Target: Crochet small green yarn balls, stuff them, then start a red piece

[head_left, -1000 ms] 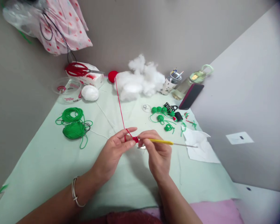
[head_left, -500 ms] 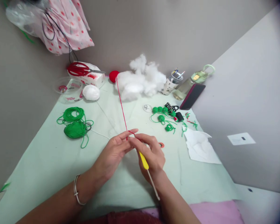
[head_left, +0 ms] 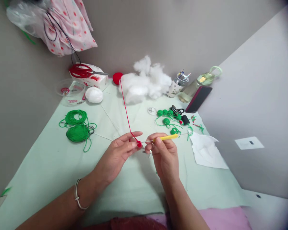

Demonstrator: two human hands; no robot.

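Note:
Between thumb and fingers, my left hand (head_left: 118, 153) pinches a small red crochet piece (head_left: 139, 144). Red yarn (head_left: 126, 110) runs over its raised index finger, back to a red yarn ball (head_left: 117, 78) by the wall. My right hand (head_left: 165, 153) is closed around the yellow handle of a crochet hook (head_left: 166, 137), held nearly level. The hook's thin metal tip points left and meets the red piece; whether it passes through a stitch is too small to tell.
Green yarn (head_left: 78, 132) lies at left, near a white yarn ball (head_left: 94, 95). Red scissors (head_left: 83, 71) rest on a tissue pack (head_left: 99, 82). White stuffing (head_left: 144, 83) is at the back. Right: green crocheted balls (head_left: 166, 121), a phone (head_left: 198, 99), a bottle (head_left: 190, 89), crumpled paper (head_left: 207, 150).
My right hand has turned and moved right, swinging the hook from steeply slanted to nearly level. The red piece now shows at my left fingertips. My left hand has barely moved.

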